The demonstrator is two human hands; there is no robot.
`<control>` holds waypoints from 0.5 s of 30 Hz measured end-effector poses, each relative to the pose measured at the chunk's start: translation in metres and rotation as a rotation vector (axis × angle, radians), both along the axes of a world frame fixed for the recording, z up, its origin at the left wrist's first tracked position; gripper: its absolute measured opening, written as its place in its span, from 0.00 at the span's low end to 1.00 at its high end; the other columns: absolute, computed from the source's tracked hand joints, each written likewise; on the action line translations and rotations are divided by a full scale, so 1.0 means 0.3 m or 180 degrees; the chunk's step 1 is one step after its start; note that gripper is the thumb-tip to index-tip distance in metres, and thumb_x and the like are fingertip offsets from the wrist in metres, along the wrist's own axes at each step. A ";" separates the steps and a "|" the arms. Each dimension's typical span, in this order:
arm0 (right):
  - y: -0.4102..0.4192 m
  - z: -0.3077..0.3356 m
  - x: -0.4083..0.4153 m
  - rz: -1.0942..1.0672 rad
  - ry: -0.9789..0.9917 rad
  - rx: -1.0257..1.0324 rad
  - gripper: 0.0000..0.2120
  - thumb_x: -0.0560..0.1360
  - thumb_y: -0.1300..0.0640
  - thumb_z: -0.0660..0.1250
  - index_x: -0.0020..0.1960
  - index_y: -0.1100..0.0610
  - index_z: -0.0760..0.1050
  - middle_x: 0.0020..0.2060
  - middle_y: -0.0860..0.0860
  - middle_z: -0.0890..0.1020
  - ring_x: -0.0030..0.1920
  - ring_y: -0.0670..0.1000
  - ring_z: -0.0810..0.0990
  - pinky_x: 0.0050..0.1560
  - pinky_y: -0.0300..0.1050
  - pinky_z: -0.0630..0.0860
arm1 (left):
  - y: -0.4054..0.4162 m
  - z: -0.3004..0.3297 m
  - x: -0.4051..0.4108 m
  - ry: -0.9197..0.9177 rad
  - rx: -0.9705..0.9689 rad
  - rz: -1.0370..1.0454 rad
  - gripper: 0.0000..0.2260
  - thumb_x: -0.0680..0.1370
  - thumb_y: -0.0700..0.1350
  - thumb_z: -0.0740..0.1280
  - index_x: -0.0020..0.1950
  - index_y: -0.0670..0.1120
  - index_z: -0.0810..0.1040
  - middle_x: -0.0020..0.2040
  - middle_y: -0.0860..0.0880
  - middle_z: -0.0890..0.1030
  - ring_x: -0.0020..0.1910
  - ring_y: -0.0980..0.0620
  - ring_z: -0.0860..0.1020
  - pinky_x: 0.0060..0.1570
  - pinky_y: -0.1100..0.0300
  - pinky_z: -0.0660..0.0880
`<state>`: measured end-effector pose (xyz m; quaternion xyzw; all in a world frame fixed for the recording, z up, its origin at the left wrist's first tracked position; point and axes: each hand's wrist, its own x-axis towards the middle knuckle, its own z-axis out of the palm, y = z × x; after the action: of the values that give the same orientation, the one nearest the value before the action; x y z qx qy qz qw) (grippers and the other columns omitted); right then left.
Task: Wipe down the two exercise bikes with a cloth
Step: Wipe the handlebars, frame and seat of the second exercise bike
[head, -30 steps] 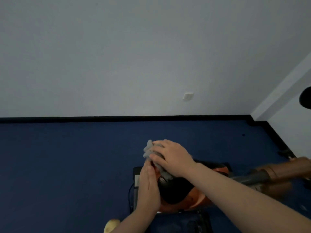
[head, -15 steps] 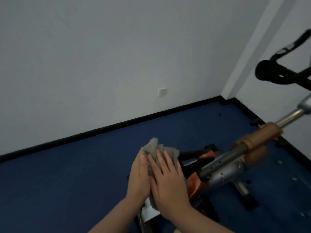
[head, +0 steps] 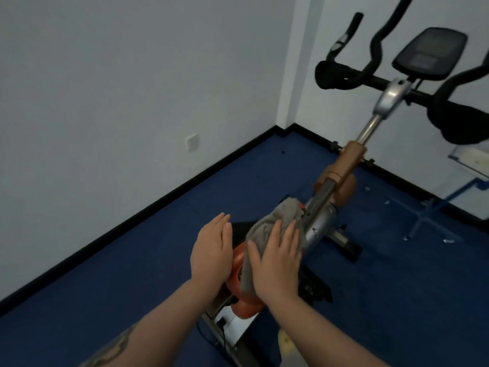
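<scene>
Cloth (head: 275,223): grey, draped over the orange body of the exercise bike (head: 321,221), beside its silver post | right hand (head: 276,263): flat on the cloth, fingers straight, pressing | left hand (head: 211,252): fingers straight, holding nothing, beside the orange body; contact unclear | handlebars (head: 341,75) and screen (head: 430,53): upper right | floor (head: 105,292): blue.

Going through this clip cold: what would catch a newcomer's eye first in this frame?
Bottom centre, two bare hands meet over an orange and silver exercise bike: the right hand presses a grey cloth flat on the frame, and the left hand is open beside it. Up right, the black handlebars and the dark console stand against the white wall, above the blue floor.
</scene>
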<state>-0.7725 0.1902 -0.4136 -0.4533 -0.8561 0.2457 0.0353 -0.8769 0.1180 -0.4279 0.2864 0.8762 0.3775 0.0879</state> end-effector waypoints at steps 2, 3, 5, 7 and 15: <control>0.037 0.020 -0.047 -0.0317 0.0138 -0.0214 0.40 0.79 0.36 0.50 0.78 0.57 0.35 0.77 0.58 0.34 0.78 0.56 0.39 0.77 0.54 0.48 | -0.004 0.001 -0.003 -0.0022 -0.0046 -0.0026 0.21 0.83 0.55 0.49 0.70 0.52 0.72 0.68 0.54 0.74 0.67 0.57 0.70 0.63 0.63 0.64; 0.044 0.031 -0.059 -0.0419 0.0223 -0.0289 0.40 0.80 0.38 0.52 0.79 0.57 0.35 0.77 0.58 0.35 0.78 0.57 0.41 0.77 0.53 0.50 | -0.004 0.005 -0.007 0.0034 -0.0139 -0.0078 0.21 0.83 0.54 0.48 0.70 0.52 0.72 0.67 0.54 0.75 0.66 0.56 0.71 0.60 0.62 0.66; 0.013 0.032 -0.048 -0.0586 0.0390 -0.0342 0.39 0.80 0.39 0.53 0.79 0.56 0.36 0.78 0.58 0.39 0.78 0.57 0.47 0.76 0.52 0.56 | -0.001 0.017 -0.015 0.0160 -0.0336 -0.0155 0.19 0.83 0.53 0.49 0.68 0.52 0.73 0.64 0.53 0.76 0.61 0.54 0.73 0.55 0.59 0.70; -0.088 0.020 -0.003 -0.0678 0.0479 -0.0348 0.39 0.79 0.36 0.51 0.79 0.54 0.35 0.78 0.56 0.45 0.77 0.56 0.52 0.73 0.52 0.62 | 0.009 0.034 -0.029 0.0309 -0.0589 -0.0213 0.17 0.83 0.52 0.50 0.63 0.52 0.75 0.60 0.53 0.77 0.53 0.54 0.75 0.47 0.57 0.72; -0.172 0.015 0.024 -0.1128 0.0561 -0.0591 0.42 0.76 0.32 0.53 0.79 0.52 0.37 0.76 0.53 0.56 0.73 0.55 0.61 0.72 0.57 0.60 | 0.063 0.077 -0.057 0.0270 -0.1000 -0.0419 0.15 0.83 0.48 0.50 0.59 0.47 0.75 0.53 0.47 0.71 0.52 0.49 0.70 0.45 0.52 0.73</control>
<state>-0.7653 0.1386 -0.4091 -0.5747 -0.7303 0.3522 0.1107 -0.8939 0.1369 -0.4049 0.3416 0.9067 0.2169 0.1190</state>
